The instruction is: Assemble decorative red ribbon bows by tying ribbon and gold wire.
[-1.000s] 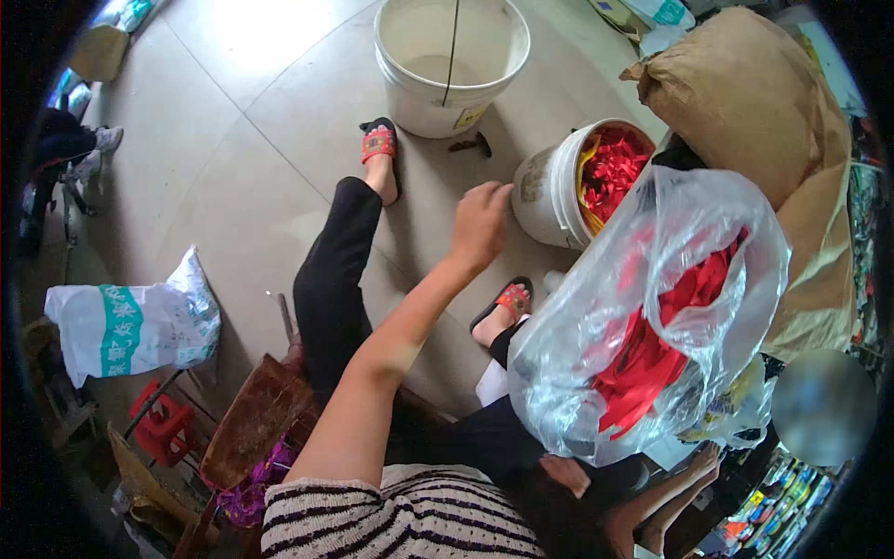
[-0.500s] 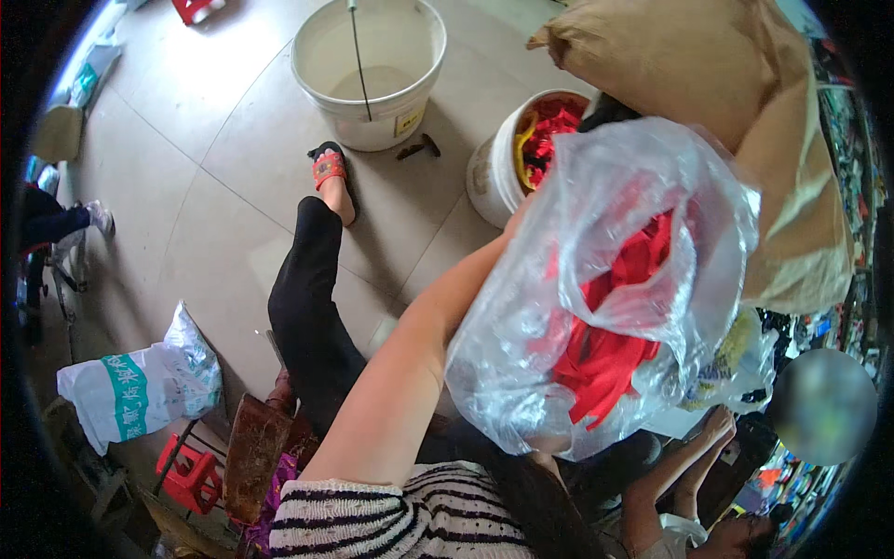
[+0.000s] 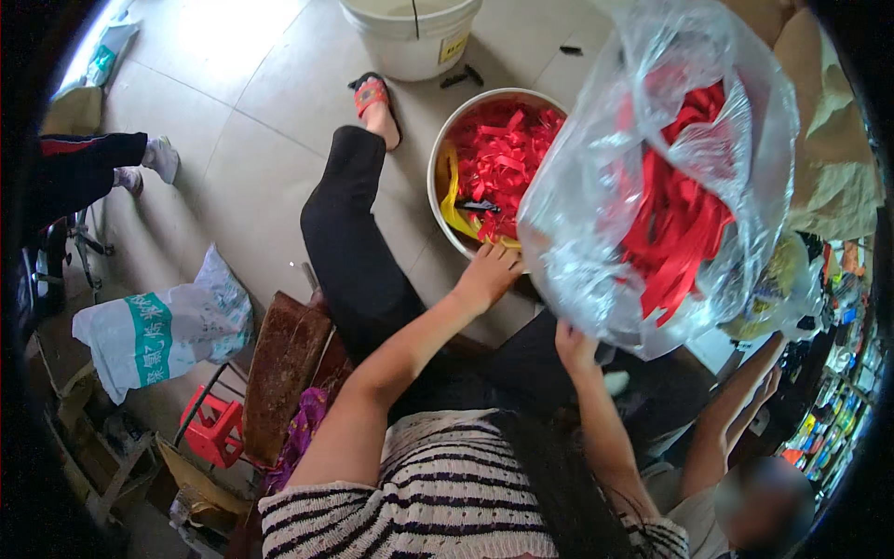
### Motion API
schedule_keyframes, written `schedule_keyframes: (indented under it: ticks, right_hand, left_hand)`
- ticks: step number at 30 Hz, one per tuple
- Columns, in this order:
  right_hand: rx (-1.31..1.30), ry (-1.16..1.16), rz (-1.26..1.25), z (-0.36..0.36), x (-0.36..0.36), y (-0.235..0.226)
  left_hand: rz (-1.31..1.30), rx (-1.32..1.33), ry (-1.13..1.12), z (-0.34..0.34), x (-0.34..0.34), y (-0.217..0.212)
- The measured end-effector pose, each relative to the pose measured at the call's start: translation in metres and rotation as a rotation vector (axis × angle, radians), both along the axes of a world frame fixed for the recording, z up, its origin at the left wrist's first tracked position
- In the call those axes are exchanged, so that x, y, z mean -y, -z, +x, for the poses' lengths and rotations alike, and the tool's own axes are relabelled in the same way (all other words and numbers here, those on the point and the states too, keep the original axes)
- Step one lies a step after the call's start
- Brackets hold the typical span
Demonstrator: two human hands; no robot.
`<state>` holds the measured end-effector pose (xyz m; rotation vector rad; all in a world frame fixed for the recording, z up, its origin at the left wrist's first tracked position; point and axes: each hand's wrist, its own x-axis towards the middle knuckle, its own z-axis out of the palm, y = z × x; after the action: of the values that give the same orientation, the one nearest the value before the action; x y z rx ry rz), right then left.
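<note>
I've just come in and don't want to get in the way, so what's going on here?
The person's left hand is at the near rim of a bucket holding red strips. Their right hand is at the lower edge of a clear bag with longer red ribbons inside; the bag hides the fingertips. A second bucket stands on the floor beyond. Another person's arms show at the lower right.

2 white buckets (image 3: 400, 51), 1 clear bag (image 3: 579, 210) of red strips (image 3: 666, 224), 1 red stool (image 3: 213, 429).
</note>
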<state>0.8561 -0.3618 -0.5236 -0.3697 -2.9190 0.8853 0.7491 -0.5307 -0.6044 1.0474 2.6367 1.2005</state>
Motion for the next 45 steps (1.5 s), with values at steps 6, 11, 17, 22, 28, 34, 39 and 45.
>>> schedule_keyframes:
  ticks: [6,11,17,22,28,34,39,45]
  right_hand:
    - [0.094,-0.342,-0.272,-0.077,0.088,-0.012]
    - [0.288,-0.799,0.207,-0.079,0.129,0.012]
    - [0.479,-0.780,0.542,-0.060,0.135,0.035]
    - [0.349,-0.738,0.540,-0.053,0.133,0.017]
    - [-0.003,-0.420,0.206,-0.018,0.111,-0.038]
    - [0.022,0.183,-1.162,0.033,0.058,-0.078]
    - [-0.776,0.890,-0.891,0.039,-0.074,-0.129]
    - [-0.765,1.078,-0.578,0.059,-0.264,-0.144]
  left_hand:
    - [-0.233,0.079,0.130,0.078,0.004,0.020]
    - [0.116,0.476,0.172,0.107,0.018,0.009]
    - [0.129,0.909,0.328,0.102,0.032,-0.007]
    - [0.070,0.779,0.385,0.108,0.040,0.002]
    - [-0.056,0.769,0.480,0.109,0.037,0.001]
    - [0.092,0.873,0.286,0.115,0.046,0.025]
    - [-0.357,0.463,0.550,0.093,0.042,-0.033]
    - [-0.486,0.566,0.638,0.077,0.026,-0.043]
